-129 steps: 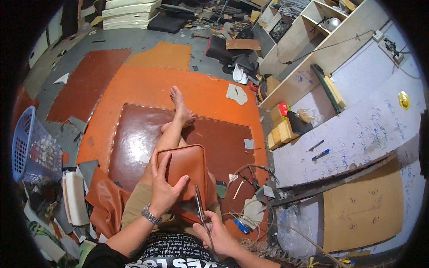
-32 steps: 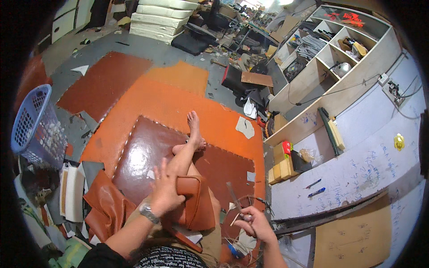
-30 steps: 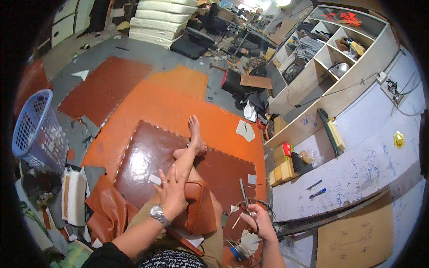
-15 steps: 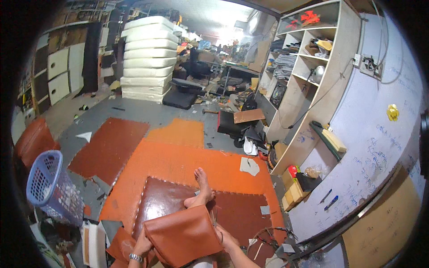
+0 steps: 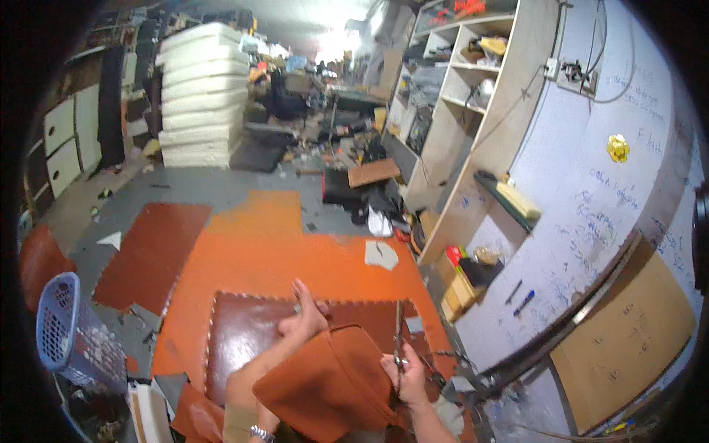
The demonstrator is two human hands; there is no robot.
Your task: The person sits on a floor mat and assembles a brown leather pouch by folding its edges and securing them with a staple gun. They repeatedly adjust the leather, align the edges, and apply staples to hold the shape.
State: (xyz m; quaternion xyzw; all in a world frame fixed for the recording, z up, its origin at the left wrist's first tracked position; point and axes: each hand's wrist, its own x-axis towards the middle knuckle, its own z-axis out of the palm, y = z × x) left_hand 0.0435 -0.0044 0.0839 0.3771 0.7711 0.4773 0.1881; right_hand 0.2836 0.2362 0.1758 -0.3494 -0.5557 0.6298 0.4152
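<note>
I sit on the floor with one bare leg stretched out, its foot (image 5: 306, 314) resting on a dark brown mat (image 5: 244, 332). A brown leather piece (image 5: 329, 380) is held up over my lap. My left hand (image 5: 260, 431) is at its lower left edge, mostly hidden behind it; only the wrist with a watch shows. My right hand (image 5: 405, 375) is at the piece's right edge, gripping a pair of scissors (image 5: 399, 328) whose blades point straight up.
An orange floor mat (image 5: 281, 244) lies ahead and a blue plastic basket (image 5: 63, 332) stands to my left. A stack of white foam cushions (image 5: 203, 96) is at the back. Wooden shelving (image 5: 473, 111) and a cardboard sheet (image 5: 628, 347) line the scribbled wall on the right.
The view has tilted up from my lap toward the room. The leather piece has come up off my leg, and the right hand has brought the scissors to its right edge.
</note>
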